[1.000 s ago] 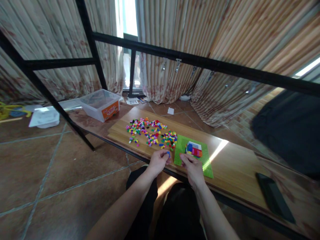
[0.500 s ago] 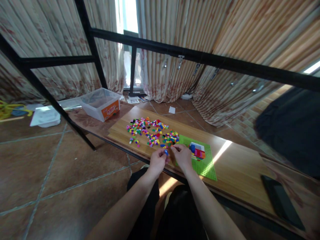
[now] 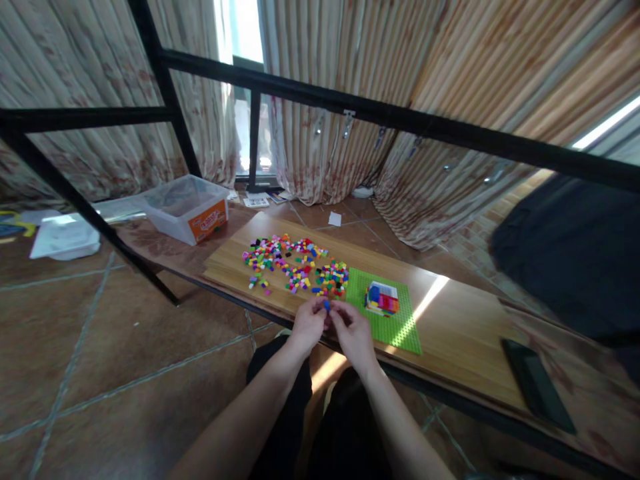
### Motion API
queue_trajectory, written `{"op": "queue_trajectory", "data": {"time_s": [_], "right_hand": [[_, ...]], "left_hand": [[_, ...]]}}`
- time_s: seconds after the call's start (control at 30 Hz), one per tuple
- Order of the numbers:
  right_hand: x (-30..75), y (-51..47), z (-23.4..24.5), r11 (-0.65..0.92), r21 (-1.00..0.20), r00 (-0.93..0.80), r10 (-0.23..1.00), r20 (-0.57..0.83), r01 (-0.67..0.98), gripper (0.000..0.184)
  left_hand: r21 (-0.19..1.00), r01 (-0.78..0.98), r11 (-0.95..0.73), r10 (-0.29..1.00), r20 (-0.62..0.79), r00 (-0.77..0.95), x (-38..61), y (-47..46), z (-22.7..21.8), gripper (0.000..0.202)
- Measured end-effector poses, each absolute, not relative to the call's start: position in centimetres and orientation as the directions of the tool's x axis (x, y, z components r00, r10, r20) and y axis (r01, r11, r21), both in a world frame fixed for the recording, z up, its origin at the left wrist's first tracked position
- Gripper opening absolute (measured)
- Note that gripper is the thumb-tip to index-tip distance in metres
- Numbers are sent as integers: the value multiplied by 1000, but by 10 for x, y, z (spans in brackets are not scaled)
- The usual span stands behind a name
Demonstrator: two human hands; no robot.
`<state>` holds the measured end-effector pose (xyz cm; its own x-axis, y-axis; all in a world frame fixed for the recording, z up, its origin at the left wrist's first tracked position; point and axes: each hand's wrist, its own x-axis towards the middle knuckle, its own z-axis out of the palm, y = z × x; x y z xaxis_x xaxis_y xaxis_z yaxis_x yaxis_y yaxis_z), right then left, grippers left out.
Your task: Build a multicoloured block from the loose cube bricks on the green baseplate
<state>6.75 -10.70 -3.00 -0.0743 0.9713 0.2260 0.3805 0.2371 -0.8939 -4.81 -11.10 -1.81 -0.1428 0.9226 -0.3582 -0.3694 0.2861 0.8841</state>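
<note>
My left hand (image 3: 309,322) and my right hand (image 3: 351,329) meet at the near edge of the wooden board (image 3: 450,327). Both pinch a small blue brick (image 3: 327,305) between their fingertips. Just beyond them lies a pile of small coloured bricks (image 3: 295,263). To the right is a green baseplate (image 3: 400,327) with a small red, white and blue brick build (image 3: 383,298) on it.
A clear plastic box with an orange label (image 3: 187,208) stands at the back left. A dark phone (image 3: 537,385) lies on the board's right end. Black frame bars (image 3: 350,107) cross overhead, with curtains behind. A white lid (image 3: 65,238) lies on the tiled floor at left.
My right hand has left the brick build on the green baseplate and come left to join my left hand on the blue brick. The view has shifted slightly.
</note>
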Motion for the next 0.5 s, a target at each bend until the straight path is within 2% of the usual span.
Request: {"op": "queue_trajectory", "data": {"time_s": [0.27,0.5], "right_hand": [[78,-119,-22,236,-898,-161,969,187,372,32],[76,-122,-22,244,-870,-107,970,220,428,26]], "left_hand": [[913,-300,277,959,-280,34,-45,-117,-16,29],[907,-312,283,957,-286,35,-45,-119,-17,20]]}}
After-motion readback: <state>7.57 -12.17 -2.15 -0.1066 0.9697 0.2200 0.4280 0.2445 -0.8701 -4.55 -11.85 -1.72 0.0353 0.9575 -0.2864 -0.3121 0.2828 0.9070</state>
